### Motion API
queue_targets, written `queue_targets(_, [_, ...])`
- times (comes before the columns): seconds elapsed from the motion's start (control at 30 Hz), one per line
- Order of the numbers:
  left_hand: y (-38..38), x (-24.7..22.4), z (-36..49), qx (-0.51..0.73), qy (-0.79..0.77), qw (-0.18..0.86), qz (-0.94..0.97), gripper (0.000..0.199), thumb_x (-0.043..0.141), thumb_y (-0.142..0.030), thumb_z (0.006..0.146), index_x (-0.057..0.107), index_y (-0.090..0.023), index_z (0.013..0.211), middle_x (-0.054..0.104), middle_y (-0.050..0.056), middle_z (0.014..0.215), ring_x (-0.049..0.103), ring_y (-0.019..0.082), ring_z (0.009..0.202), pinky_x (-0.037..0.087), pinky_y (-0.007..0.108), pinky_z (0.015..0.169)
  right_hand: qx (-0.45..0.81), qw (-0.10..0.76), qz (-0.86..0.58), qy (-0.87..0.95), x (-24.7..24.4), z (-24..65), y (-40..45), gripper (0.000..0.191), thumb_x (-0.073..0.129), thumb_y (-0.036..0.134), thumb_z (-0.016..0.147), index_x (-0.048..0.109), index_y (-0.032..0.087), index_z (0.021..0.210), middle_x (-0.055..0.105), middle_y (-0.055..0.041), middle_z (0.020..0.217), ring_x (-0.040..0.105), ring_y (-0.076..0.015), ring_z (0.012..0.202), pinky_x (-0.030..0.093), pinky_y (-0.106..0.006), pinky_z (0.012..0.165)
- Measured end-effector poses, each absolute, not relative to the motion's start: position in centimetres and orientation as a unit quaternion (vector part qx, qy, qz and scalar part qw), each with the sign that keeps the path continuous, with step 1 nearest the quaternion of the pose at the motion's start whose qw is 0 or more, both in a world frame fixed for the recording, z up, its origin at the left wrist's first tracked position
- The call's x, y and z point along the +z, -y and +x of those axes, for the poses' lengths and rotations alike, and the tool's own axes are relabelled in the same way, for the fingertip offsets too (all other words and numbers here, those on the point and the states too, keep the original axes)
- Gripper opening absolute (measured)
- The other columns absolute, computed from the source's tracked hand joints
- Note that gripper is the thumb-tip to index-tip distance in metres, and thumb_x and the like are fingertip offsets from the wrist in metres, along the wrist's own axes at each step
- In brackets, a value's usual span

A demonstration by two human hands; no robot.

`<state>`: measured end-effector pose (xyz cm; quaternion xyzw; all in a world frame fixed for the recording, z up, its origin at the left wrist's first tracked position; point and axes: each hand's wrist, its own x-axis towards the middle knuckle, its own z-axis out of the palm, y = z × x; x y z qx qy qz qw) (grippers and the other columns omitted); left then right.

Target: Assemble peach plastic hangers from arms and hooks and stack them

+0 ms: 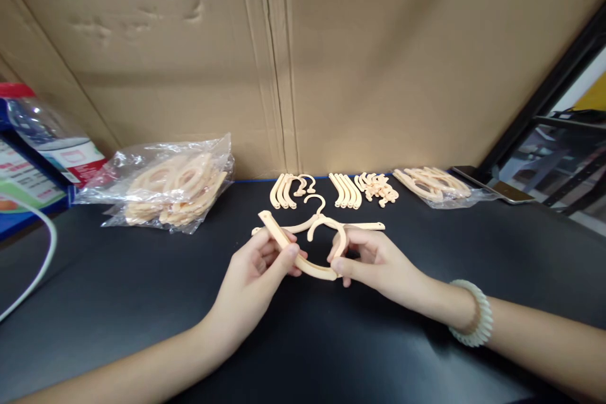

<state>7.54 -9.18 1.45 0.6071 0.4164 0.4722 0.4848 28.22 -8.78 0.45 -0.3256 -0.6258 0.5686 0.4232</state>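
Between thumb and fingers, my left hand (265, 268) grips a beige hanger arm (316, 271) that slants from upper left to lower right. My right hand (367, 255) pinches a curved hanger hook (326, 222) at its lower end, where it meets the arm's right end. Whether the two pieces are joined there, I cannot tell. Just beyond my fingers lies a beige clothes hanger (364, 226) with its hook (318, 202) pointing away, partly hidden by the held pieces.
Behind stand rows of hanger arms (283, 191) (345, 191), loose hooks (307, 184) and a pile of small beige pieces (379, 188). Bagged hanger parts (175, 186) (430, 184) lie left and right on the black table (142, 303). A cardboard wall (379, 63) closes the back; a phone (492, 184) lies right.
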Motion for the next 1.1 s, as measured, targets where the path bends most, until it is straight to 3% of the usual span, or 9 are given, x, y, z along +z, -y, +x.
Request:
queue_targets(0.1, [9.6,1.5,8.0,0.464,-0.415,0.529,0.576,0.019,0.064,-0.035,0.086,0.058,-0.019,0.094,0.065,0.000,0.081,0.066,0.015,0.076,0.058,0.025,0.066,0.569,0.396,-0.331,0.641,0.5,28.1,9.0,0.025,0.071,0.038,0.083,0.061,0.016,0.078,0.052,0.0034,0.065,0.047,-0.0066,0.050,0.044,-0.018,0.045])
queue_targets(0.27, [10.0,1.8,8.8,0.405,-0.376,0.614,0.565,0.028,0.079,-0.026,0.073,0.057,-0.018,0.089,0.069,0.001,0.084,0.067,0.015,0.078,0.056,0.028,0.076,0.603,0.414,-0.293,0.616,0.3,27.5,9.2,0.025,0.073,0.036,0.081,0.059,0.016,0.082,0.059,-0.0013,0.075,0.058,-0.0128,0.067,0.049,-0.020,0.049])
queue_targets(0.4, [9.8,2.1,8.8,0.390,-0.382,0.661,0.514,0.026,0.079,-0.026,0.074,0.057,-0.016,0.083,0.069,0.001,0.079,0.066,0.015,0.078,0.054,0.027,0.078,0.599,0.434,-0.290,0.607,0.4,27.3,8.9,0.026,0.077,0.033,0.077,0.058,0.017,0.087,0.064,-0.0007,0.073,0.061,-0.0136,0.066,0.050,-0.021,0.051])
queue_targets(0.6, [9.3,2.0,8.3,0.417,-0.354,0.704,0.454,0.027,0.079,-0.022,0.076,0.053,-0.017,0.083,0.071,0.002,0.086,0.066,0.012,0.081,0.051,0.027,0.084,0.394,0.552,-0.368,0.637,1.6,29.9,5.4,0.022,0.060,0.038,0.090,0.064,0.017,0.083,0.062,0.0000,0.067,0.056,-0.0114,0.056,0.048,-0.025,0.054])
queue_targets(0.73, [9.0,1.7,8.1,0.419,-0.343,0.710,0.450,0.024,0.076,-0.022,0.079,0.053,-0.018,0.084,0.072,0.003,0.089,0.066,0.013,0.086,0.049,0.028,0.089,0.104,0.465,-0.400,0.783,1.7,32.4,1.7,0.019,0.052,0.029,0.093,0.066,0.017,0.087,0.068,-0.0056,0.079,0.061,-0.0187,0.071,0.051,-0.033,0.065])
queue_targets(0.8, [9.0,1.6,8.2,0.411,-0.345,0.712,0.454,0.024,0.076,-0.022,0.079,0.053,-0.018,0.085,0.072,0.003,0.090,0.066,0.013,0.087,0.049,0.029,0.090,0.021,0.422,-0.385,0.821,1.5,33.1,0.4,0.017,0.053,0.025,0.091,0.068,0.018,0.086,0.069,-0.0069,0.081,0.060,-0.0226,0.081,0.050,-0.040,0.075])
queue_targets(1.0, [9.0,1.8,8.4,0.391,-0.366,0.695,0.480,0.030,0.079,-0.026,0.076,0.053,-0.017,0.087,0.071,0.002,0.087,0.066,0.013,0.081,0.049,0.028,0.084,-0.023,0.312,-0.335,0.889,0.5,33.0,-1.1,0.019,0.057,0.018,0.088,0.070,0.019,0.102,0.068,-0.0107,0.107,0.053,-0.0292,0.109,0.043,-0.050,0.095])
queue_targets(1.1, [9.0,1.9,8.3,0.383,-0.373,0.685,0.495,0.031,0.080,-0.028,0.074,0.053,-0.017,0.088,0.070,0.001,0.084,0.065,0.012,0.079,0.048,0.024,0.074,-0.029,0.287,-0.335,0.897,0.2,32.8,-1.4,0.019,0.054,0.015,0.091,0.071,0.018,0.099,0.068,-0.0110,0.108,0.051,-0.0304,0.113,0.041,-0.052,0.097])
